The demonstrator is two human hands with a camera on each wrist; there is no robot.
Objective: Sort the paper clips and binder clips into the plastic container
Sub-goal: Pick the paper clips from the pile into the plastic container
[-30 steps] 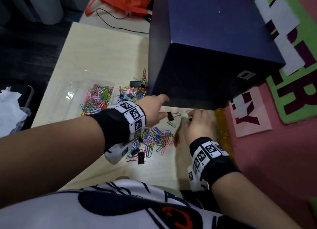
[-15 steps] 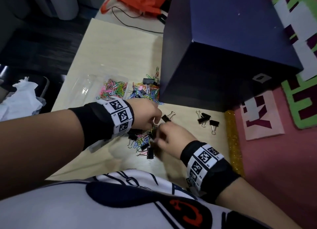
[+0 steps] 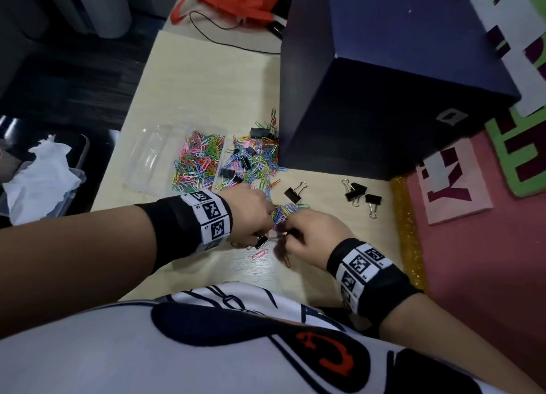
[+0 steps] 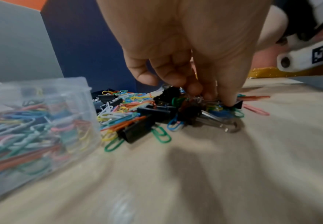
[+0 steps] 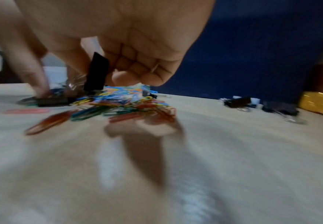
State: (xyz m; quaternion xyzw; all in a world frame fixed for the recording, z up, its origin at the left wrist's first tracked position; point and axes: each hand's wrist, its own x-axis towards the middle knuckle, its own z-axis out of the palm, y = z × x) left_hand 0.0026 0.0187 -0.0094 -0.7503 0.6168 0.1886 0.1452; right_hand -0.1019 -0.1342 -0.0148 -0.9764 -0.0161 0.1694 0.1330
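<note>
Paper clips (image 3: 198,160), many colours, fill one compartment of the plastic container (image 3: 147,160) on our table (image 3: 206,83); a loose pile (image 3: 254,163) mixed with black clips lies just beside it, against the dark blue box (image 3: 384,98). Three binder clips (image 3: 359,193) sit apart to the right. Our right hand (image 3: 313,240) pinches a black binder clip (image 5: 97,72). Our left hand (image 3: 251,213) presses curled fingertips (image 4: 227,97) into a small heap (image 4: 195,112); its grip we cannot tell.

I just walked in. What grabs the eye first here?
The bright heap of paper clips beside the big dark blue box, with more filling the clear plastic container to its left. Nearer the person, the left hand and right hand meet, picking at clips.
</note>
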